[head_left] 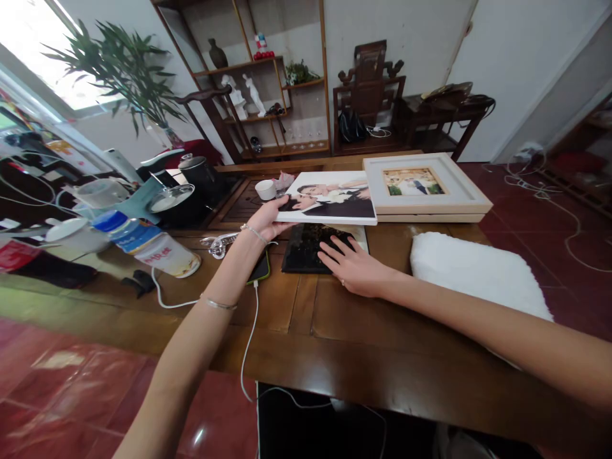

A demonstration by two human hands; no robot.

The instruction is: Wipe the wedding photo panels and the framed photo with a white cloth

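Observation:
My left hand point(271, 220) grips the left edge of a white photo board point(335, 197) printed with a couple, holding it lifted above the wooden table point(306, 306). My right hand point(351, 264) lies flat with fingers spread on a dark album page point(310, 245) underneath the board. A white framed photo box point(425, 186) sits just right of the board, touching it.
A phone on a white cable point(261, 271) lies by my left wrist. A plastic bottle point(148, 245) lies on its side at left, near kettles and cups. A white fluffy cushion point(473, 271) sits at right. A small white cup point(265, 189) stands behind.

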